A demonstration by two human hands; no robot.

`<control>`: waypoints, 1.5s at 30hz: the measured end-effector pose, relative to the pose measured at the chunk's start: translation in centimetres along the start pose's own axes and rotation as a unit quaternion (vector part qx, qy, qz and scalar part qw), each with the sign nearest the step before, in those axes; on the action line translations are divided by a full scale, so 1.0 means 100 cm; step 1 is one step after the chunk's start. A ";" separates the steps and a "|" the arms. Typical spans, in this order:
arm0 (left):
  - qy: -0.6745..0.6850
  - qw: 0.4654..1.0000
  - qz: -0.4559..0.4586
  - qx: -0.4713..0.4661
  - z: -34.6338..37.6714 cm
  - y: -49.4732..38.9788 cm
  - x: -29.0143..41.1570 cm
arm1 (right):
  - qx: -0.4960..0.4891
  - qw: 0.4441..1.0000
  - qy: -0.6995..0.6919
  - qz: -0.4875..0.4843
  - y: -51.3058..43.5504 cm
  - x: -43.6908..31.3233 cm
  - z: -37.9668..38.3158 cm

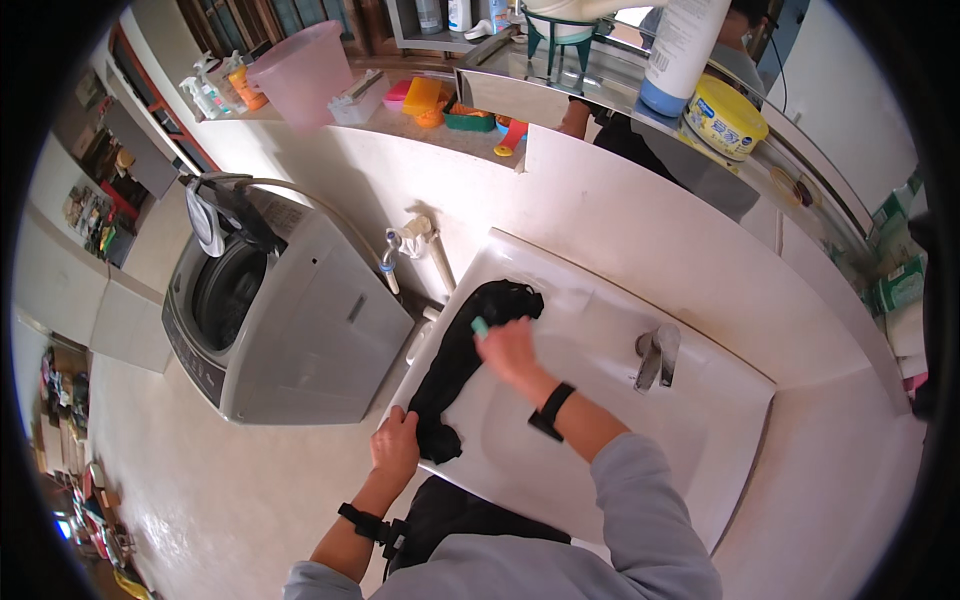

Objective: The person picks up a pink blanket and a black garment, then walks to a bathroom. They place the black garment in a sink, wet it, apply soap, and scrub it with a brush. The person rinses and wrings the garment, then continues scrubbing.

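A black cloth garment [450, 367] lies bunched lengthwise along the left side of the white ceramic washbasin [592, 480]. My left hand [395, 444] is at the basin's near left rim, its fingers curled on the lower edge of the cloth. Over the upper part of the garment, my right hand [510, 351] grips a small pale green object [480, 326]. Only one end of that object shows past my fingers, so I cannot tell whether it is a brush or soap. A chrome faucet [658, 356] stands at the back of the basin.
Left of the basin stands a grey top-loading washing machine [315, 330] with its lid up. A wall tap [390, 251] and pipe lie between them. The ledge behind holds a pink bucket [304, 71]; a glass shelf [622, 97] bears a white tube [684, 52] and yellow tub [726, 118].
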State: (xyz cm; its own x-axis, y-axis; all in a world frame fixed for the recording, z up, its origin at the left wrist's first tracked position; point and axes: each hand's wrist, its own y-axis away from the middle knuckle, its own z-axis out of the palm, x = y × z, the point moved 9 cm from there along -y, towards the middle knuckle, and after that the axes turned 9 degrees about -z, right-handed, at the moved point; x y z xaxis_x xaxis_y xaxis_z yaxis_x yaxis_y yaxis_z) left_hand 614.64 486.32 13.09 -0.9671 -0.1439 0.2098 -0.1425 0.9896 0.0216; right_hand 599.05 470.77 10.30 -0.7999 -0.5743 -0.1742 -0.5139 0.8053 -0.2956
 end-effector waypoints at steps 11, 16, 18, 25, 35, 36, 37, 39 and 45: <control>-0.031 0.999 0.011 -0.042 0.002 0.001 0.002 | -0.053 0.998 -0.007 0.033 -0.024 0.016 0.017; -0.039 0.998 0.003 -0.057 0.002 0.002 -0.004 | -0.031 0.988 0.050 0.142 -0.034 0.073 0.001; -0.041 0.997 0.013 -0.071 0.007 0.001 -0.001 | -0.005 0.996 0.051 0.079 -0.037 0.066 -0.002; -0.107 0.977 0.096 -0.155 0.006 -0.006 0.016 | -0.056 0.990 0.042 0.126 -0.027 0.082 -0.003; -0.013 0.996 0.089 -0.017 0.021 -0.111 0.117 | -0.145 0.989 -0.010 0.025 -0.021 0.057 0.015; -0.012 0.996 0.088 -0.023 0.030 -0.122 0.116 | -0.109 0.988 0.004 0.105 -0.020 0.086 0.007; -0.010 0.996 0.086 -0.028 0.039 -0.134 0.113 | -0.101 0.986 0.008 0.134 -0.016 0.097 0.005; 0.058 0.994 0.071 -0.052 0.050 -0.157 0.098 | -0.039 0.986 -0.038 0.158 -0.010 0.115 -0.006; 0.672 0.666 -0.199 -0.256 0.072 -0.171 0.047 | 0.045 0.642 -0.656 0.394 0.035 0.124 0.042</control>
State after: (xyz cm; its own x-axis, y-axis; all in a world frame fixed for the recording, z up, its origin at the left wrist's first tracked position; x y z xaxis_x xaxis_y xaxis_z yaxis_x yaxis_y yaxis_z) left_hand 610.98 468.63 6.69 0.2357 -0.5977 0.7663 0.0922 0.7987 0.5946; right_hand 588.69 465.85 3.15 0.1798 0.3293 -0.9270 -0.0429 0.9440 0.3270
